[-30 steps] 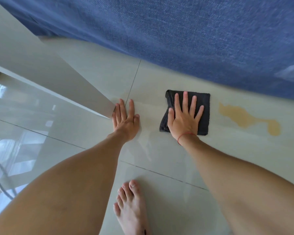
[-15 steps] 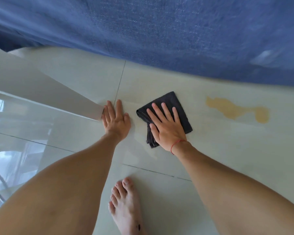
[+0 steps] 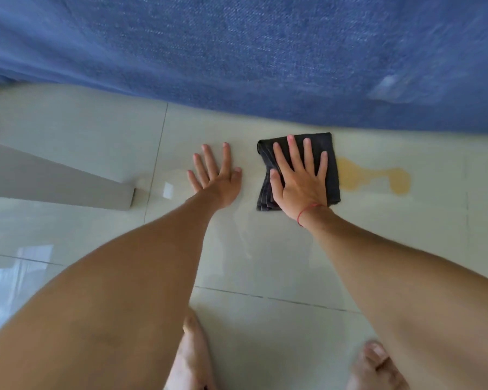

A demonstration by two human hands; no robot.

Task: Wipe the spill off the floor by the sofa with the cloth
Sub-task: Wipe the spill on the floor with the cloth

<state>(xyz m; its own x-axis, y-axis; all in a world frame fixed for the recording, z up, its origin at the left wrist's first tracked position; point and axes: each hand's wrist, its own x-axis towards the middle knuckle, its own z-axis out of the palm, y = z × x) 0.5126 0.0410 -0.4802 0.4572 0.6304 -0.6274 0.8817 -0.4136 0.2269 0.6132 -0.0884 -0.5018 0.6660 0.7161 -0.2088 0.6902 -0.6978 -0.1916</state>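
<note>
Spill (image 3: 373, 178): yellowish puddle on the floor (image 3: 265, 249), near the sofa (image 3: 265, 52) edge, two blobs joined by a thin neck. Its left end runs under the cloth (image 3: 331, 167), so I can't tell how far it goes. Cloth is dark, folded into a rough square w/ stacked layers showing at its left side, lying flat on the tile just beside the sofa's bottom edge.

My right hand (image 3: 299, 184) lies palm down on the cloth, fingers spread wide & straight, pointing at the sofa; palm hides the cloth's middle. Thin red string (image 3: 307, 211) round the wrist. Left hand (image 3: 217, 175) flat on bare tile just left of the cloth, not touching it, fingers splayed, holding nothing. Both forearms stretch out from the bottom corners, cut off by the frame.

Two bare feet at the bottom edge, blurred & cropped: left foot (image 3: 192, 358), right foot (image 3: 378, 367). Pale slanted panel (image 3: 54, 181) at left, can't tell what it is. Pale smudge (image 3: 389, 85) on sofa fabric, too blurred to ID.
</note>
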